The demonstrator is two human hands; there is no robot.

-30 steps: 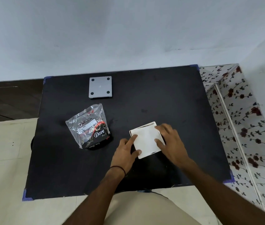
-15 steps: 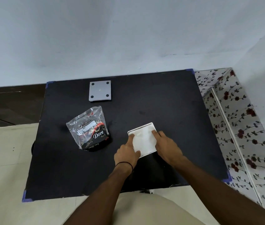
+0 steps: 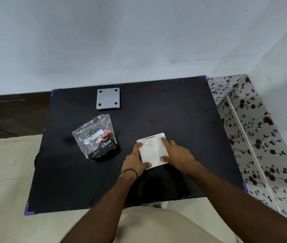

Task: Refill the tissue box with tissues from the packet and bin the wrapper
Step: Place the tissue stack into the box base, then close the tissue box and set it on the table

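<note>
A white square tissue box (image 3: 152,149) lies on the black table (image 3: 177,111), its top face showing white tissue inside a thin rim. My left hand (image 3: 133,163) grips its left edge, with the thumb at the near corner. My right hand (image 3: 180,155) holds the right edge, with a finger and the thumb lying over the top. To the left lies the clear plastic packet wrapper (image 3: 96,137), crumpled, with black "Dove" print. A grey square panel (image 3: 108,98) with black round feet at its corners lies flat near the table's far edge.
The table stands against a pale wall. A floral-patterned surface (image 3: 255,137) runs along its right side. Tiled floor shows on the left, and my lap lies under the near edge. No bin is in view.
My hands went from lying spread over the white box to holding its left and right edges. The box stays in about the same spot. The view has tilted up slightly.
</note>
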